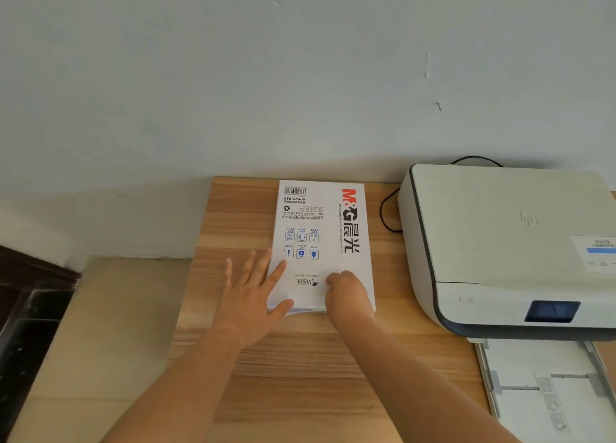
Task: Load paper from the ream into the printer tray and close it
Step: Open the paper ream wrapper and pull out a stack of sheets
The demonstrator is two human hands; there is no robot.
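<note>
White wrapped paper ream [321, 242] lies on the wooden desk [300, 369]; left hand [253, 296] splayed flat, right hand [346, 292] seemingly pinching the near wrapper edge; heavy, floppy, so lift sheets there

Two bare forearms come in from the bottom edge, with no sleeve, cuff, watch, band or glove showing anywhere along them. The left hand [254, 304] is bare too, no ring on any finger, nails short and unpainted. The right hand [346, 292] is likewise bare, no ring or other jewellery showing. No clothing shows at all.
</note>
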